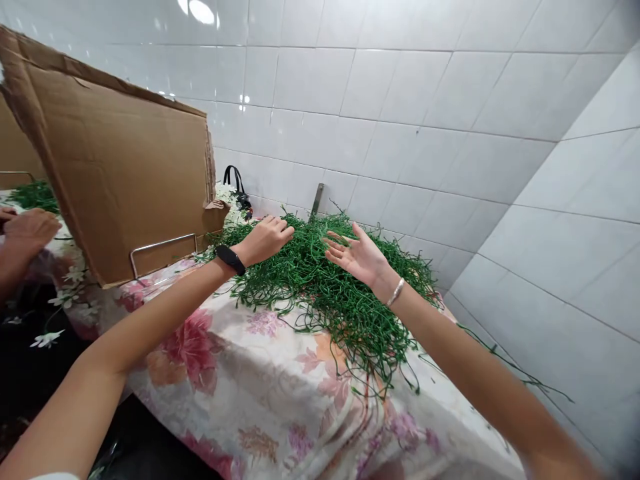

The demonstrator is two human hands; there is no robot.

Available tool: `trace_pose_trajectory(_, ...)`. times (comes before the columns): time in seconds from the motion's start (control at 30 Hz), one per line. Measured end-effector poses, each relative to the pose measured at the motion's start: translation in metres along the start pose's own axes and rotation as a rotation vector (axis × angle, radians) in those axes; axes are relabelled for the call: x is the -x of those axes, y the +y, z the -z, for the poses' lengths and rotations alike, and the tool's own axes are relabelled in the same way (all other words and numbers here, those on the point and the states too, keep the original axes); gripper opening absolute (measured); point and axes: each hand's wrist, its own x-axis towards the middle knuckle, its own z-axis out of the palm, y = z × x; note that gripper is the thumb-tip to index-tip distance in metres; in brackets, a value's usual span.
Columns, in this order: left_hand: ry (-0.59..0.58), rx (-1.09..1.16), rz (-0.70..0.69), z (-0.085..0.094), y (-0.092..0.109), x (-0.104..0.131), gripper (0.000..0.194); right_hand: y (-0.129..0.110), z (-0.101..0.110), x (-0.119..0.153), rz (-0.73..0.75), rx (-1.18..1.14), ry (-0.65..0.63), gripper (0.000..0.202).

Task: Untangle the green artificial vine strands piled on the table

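Picking through green stems (360, 313) seems under way: left fingers (286, 233) curl, contents unclear; right fingers (336, 252), spread over them, must close to grasp.

The green stems (357, 310) look plastic, the cardboard (125, 167) matt.

It looks like a small craft room with tiled walls (400, 87). Stems (360, 307) spill over the table's (250, 353) near edge.

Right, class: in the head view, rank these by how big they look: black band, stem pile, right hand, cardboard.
1. Cardboard
2. Stem pile
3. Right hand
4. Black band
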Motion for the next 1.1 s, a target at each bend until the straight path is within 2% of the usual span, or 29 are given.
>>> trace_pose_trajectory(0.1,-0.025,-0.028,-0.087,-0.012,0.011,-0.006,0.022,0.001,0.012,0.004,0.026,0.024,0.080,0.016)
trace_pose_trajectory(0.2,-0.047,-0.021,-0.091,-0.017,0.020,-0.013,0.021,0.005,0.018,0.004,0.042,0.066,0.107,0.004)
trace_pose_trajectory(0.33,-0.113,0.056,0.009,-0.012,0.023,-0.016,0.037,0.007,0.022,0.003,0.021,0.067,0.139,0.004)
trace_pose_trajectory(0.47,-0.155,0.199,0.154,0.002,0.013,-0.017,0.056,0.005,0.021,0.004,0.043,0.088,0.115,0.010)
trace_pose_trajectory(0.53,-0.104,0.296,0.197,0.010,0.008,-0.019,0.050,0.005,0.018,0.002,0.064,0.106,0.068,0.010)
trace_pose_trajectory(0.57,-0.056,0.371,0.174,0.013,0.007,-0.021,0.045,0.005,0.016,0.001,0.072,0.112,0.051,0.010)
trace_pose_trajectory(0.63,0.026,0.579,0.073,0.018,0.008,-0.025,0.035,0.006,0.010,-0.002,0.081,0.117,0.035,0.011)
trace_pose_trajectory(0.73,0.061,0.897,-0.061,0.024,0.015,-0.031,0.029,0.008,0.000,-0.007,0.108,0.121,0.010,0.014)
trace_pose_trajectory(0.8,0.063,1.033,-0.033,0.026,0.020,-0.034,0.024,0.010,-0.004,-0.008,0.124,0.120,-0.006,0.017)
trace_pose_trajectory(0.87,0.048,1.121,0.070,0.025,0.025,-0.036,0.022,0.011,-0.005,-0.006,0.133,0.113,-0.008,0.018)
trace_pose_trajectory(0.97,0.071,1.124,0.207,0.022,0.029,-0.038,0.021,0.009,-0.003,0.000,0.196,0.133,-0.033,0.021)
trace_pose_trajectory(1.03,0.178,0.978,0.234,0.020,0.029,-0.041,0.015,0.004,0.001,0.006,0.262,0.210,-0.047,0.029)
trace_pose_trajectory(1.1,0.331,0.718,0.222,0.023,0.025,-0.045,0.012,-0.001,0.006,0.014,0.311,0.326,-0.024,0.037)
